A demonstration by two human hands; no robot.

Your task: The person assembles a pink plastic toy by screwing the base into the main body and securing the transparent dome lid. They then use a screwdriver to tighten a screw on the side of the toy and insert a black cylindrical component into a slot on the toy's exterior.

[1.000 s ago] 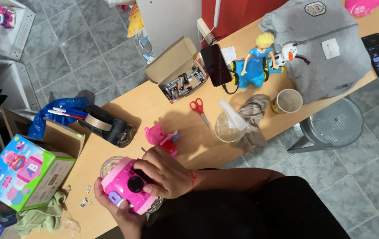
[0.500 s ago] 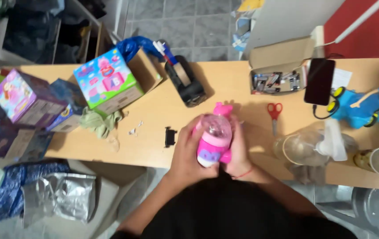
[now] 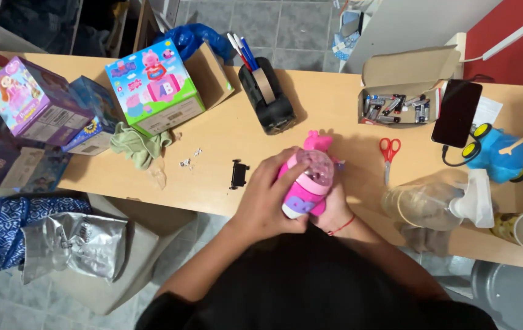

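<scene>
Gripping a glossy pink plastic toy (image 3: pixel 308 183), left hand (image 3: pixel 266 198) and right hand (image 3: pixel 333 208) clamp its rounded body above the smooth wooden worktop (image 3: pixel 335 116).

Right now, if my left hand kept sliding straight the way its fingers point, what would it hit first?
Your left hand points right, across the pink toy it grips. Past the toy, the red-handled scissors look first in line, though depth is hard to judge.

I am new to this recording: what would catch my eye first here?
The bright pink toy at the table's near edge stands out, gripped by the left hand and right hand. Colourful toy boxes crowd the far left, and red scissors lie to the right.
</scene>
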